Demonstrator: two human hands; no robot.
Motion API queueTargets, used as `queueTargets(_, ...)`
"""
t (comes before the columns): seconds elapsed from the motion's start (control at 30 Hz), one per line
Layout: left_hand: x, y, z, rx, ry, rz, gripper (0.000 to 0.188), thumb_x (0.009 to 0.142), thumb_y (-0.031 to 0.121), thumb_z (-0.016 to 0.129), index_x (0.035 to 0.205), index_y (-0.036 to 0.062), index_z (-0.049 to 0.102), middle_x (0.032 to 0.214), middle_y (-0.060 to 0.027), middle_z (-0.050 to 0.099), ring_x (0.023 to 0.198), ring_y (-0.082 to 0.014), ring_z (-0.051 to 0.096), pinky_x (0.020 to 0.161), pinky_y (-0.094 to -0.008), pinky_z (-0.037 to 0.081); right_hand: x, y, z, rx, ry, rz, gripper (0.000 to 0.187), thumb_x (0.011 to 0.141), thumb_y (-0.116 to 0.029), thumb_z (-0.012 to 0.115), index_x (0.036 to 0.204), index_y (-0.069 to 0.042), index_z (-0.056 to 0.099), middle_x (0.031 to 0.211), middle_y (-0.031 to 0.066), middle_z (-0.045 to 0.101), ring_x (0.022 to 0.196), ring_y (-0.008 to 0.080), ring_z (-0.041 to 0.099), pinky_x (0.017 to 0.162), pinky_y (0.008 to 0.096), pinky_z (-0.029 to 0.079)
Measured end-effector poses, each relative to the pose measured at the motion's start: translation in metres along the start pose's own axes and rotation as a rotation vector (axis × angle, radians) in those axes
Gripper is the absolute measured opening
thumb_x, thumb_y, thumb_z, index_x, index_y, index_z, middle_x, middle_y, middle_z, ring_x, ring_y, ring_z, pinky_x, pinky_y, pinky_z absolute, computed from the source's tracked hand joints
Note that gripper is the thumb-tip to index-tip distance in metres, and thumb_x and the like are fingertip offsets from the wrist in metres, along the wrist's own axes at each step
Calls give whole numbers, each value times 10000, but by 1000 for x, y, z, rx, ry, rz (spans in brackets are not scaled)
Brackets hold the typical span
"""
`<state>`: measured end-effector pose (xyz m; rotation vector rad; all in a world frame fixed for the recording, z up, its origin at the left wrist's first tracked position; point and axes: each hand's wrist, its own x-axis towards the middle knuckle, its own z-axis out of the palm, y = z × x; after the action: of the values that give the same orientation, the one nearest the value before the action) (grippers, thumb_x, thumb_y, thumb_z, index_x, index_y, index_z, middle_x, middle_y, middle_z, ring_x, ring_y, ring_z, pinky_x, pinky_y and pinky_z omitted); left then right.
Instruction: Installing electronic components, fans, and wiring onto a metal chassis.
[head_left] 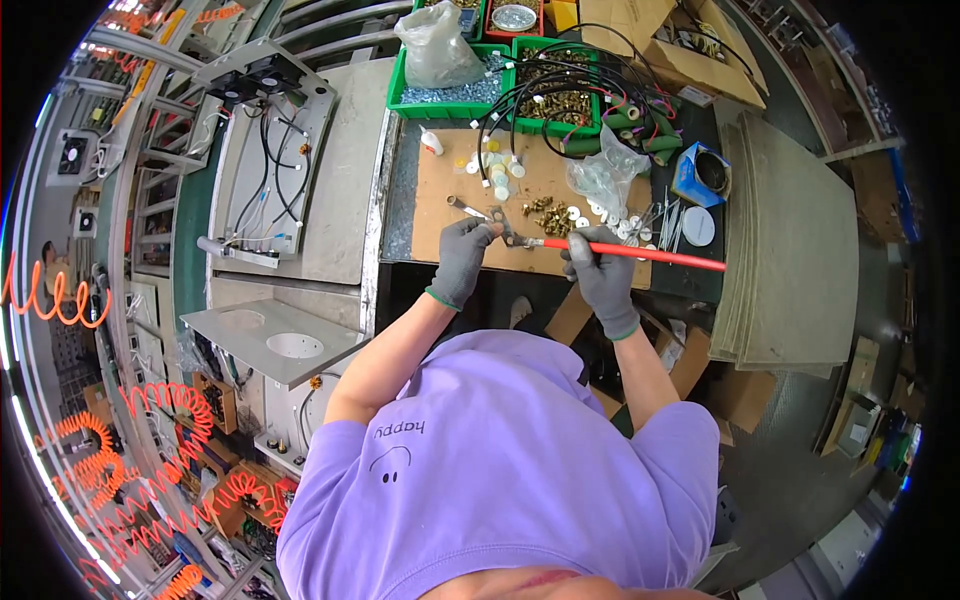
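Observation:
My right hand [603, 280], in a grey glove, is closed around the long red handle [672, 257] of a tool. That handle runs out to the right over the table's front edge. The dark metal head [507, 232] of the tool lies at my left hand's fingertips. My left hand [462, 260], also gloved, has its fingers pinched beside this head; what they hold is too small to make out. A short metal tube-like piece [466, 208] juts up left from the head. Just beyond lie brass fittings [550, 217] and white discs [600, 210] on the cardboard sheet [440, 190].
Green bins [400, 100] of metal parts stand at the back, with black cables [530, 85] draped over them. A blue box [700, 175] and tall stacked boards [790, 240] are at right. A metal panel [275, 335] with round holes lies left of me.

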<state>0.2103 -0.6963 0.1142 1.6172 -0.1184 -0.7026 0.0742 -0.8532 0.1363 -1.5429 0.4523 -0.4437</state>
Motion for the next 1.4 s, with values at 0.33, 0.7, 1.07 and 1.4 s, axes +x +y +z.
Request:
queueTargets(0.33,-1,0,-2,32,-7,-10,210,767,176,635,763,-33,660,636,18,511,612,-73,425,561,-244,350,-7,3,5,-11,-43,-55,155,896,-177,565,917,-24,559,693,46,591,531,61,541,484,205,459)
queueTargets(0.7,-2,-6,-9,6,-39,-39,203,764,169,630,766,-31,661,655,11,525,635,-73,438,582,-237,353,-5,-6,6,4,-2,-34,152,894,-182,566,904,-30,557,682,49,590,534,59,538,476,205,458)
queueTargets(1.07,-11,-2,-8,-9,-47,-29,164,782,166,609,691,31,619,601,51,425,559,-55,347,521,-224,279,-10,-2,8,-45,7,-38,142,889,-165,571,904,-24,560,674,52,592,524,59,543,462,202,445)
queueTargets(1.4,-5,-7,-7,43,-53,-39,197,790,182,628,736,-6,650,621,44,464,585,-56,380,519,-242,300,-9,-4,-26,29,155,0,130,907,-152,544,994,-59,570,681,20,566,526,51,523,468,201,432)
